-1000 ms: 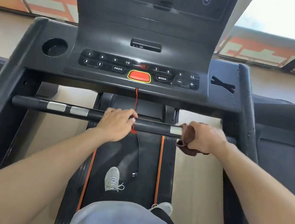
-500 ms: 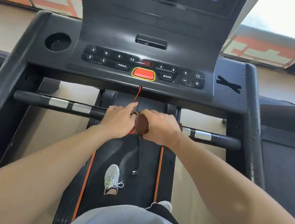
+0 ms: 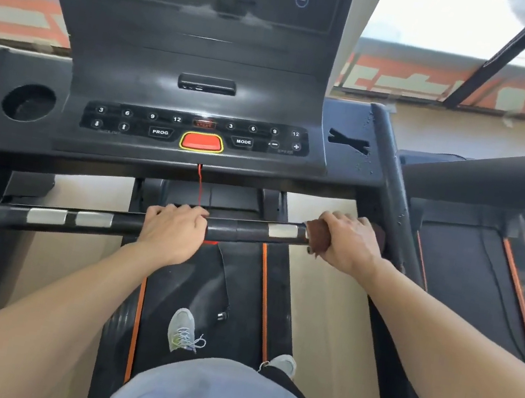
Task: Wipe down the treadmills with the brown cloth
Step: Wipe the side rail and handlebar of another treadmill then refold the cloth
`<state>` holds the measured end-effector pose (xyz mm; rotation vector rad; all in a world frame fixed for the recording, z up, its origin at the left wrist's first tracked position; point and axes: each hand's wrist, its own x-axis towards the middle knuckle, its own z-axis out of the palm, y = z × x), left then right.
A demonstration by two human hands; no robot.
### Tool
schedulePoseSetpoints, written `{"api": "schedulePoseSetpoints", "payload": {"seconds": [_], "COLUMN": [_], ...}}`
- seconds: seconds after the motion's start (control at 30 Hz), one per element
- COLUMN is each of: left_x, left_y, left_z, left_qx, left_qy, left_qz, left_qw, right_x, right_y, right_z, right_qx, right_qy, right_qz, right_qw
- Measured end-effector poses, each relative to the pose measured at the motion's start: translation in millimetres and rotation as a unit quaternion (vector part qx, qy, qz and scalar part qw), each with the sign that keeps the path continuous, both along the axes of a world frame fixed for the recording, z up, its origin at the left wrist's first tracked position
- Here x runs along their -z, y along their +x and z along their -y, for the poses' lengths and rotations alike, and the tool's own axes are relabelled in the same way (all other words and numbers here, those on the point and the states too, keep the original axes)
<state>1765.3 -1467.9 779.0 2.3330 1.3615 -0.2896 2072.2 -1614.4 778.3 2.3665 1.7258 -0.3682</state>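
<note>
The right hand (image 3: 349, 243) is gripping the brown cloth (image 3: 318, 241) around the crossbar (image 3: 242, 229) at the treadmill's right end. The left hand (image 3: 174, 231) is clasping the crossbar's middle.

treadmill console (image 3: 209, 51) keys: 3, 6, 9, 12 twice, PROG (image 3: 160, 132), MODE (image 3: 243, 141)

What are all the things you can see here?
treadmill: one, black, right in front
handlebar: one, black with silver pads, across the middle
red button: one, middle of the panel
red cord: one, hanging below the button
cup holder: one, round, left of the panel
brown cloth: one, wrapped on the bar's right end
second treadmill: one, black, far right
shoes: two, grey, on the belt
left hand: gripping the bar's middle
right hand: gripping the cloth
</note>
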Motion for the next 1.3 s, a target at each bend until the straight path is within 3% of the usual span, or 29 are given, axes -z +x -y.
{"api": "schedulePoseSetpoints", "payload": {"seconds": [0.2,0.3,0.53,0.67,0.73,0.9,1.03,1.17,1.23,1.3], "left_x": [-5.4,-8.2,2.7,2.9,3.3,4.0,-1.1,-35.0,-49.8,-56.0], "left_y": [5.8,4.8,-6.0,-4.7,-3.1,-0.1,3.5,30.8,58.0,88.4], "left_z": [-4.4,-4.5,6.8,3.3,2.9,-0.1,0.2,35.3,58.9,80.0], "left_qx": [-0.002,-0.01,0.024,0.028,0.03,-0.004,-0.056,-0.087,-0.09,-0.127], "left_qy": [-0.052,-0.048,0.034,0.021,0.021,-0.003,-0.029,-0.041,-0.114,-0.254], "left_qz": [-0.033,-0.034,0.007,0.015,0.019,0.042,0.114,0.349,0.372,0.322], "left_qw": [0.998,0.998,0.999,0.999,0.999,0.999,0.991,0.932,0.917,0.903], "right_x": [3.4,9.8,-11.1,-18.3,-12.8,1.9,-1.9,-22.9,-31.3,-39.7], "right_y": [-126.3,-168.0,-109.2,-15.6,16.3,-7.9,-26.6,-46.4,-51.1,-49.5], "right_z": [-61.7,-83.6,-70.8,-12.3,15.0,27.6,35.6,37.8,44.9,53.4], "right_qx": [-0.107,-0.105,-0.075,0.028,0.057,0.109,0.214,0.318,0.372,0.385], "right_qy": [0.052,0.065,-0.026,-0.044,-0.023,0.096,0.175,0.224,0.249,0.244], "right_qz": [-0.068,-0.077,-0.12,-0.02,0.023,-0.02,-0.11,-0.213,-0.267,-0.302], "right_qw": [0.991,0.989,0.99,0.998,0.998,0.989,0.955,0.896,0.854,0.837]}}
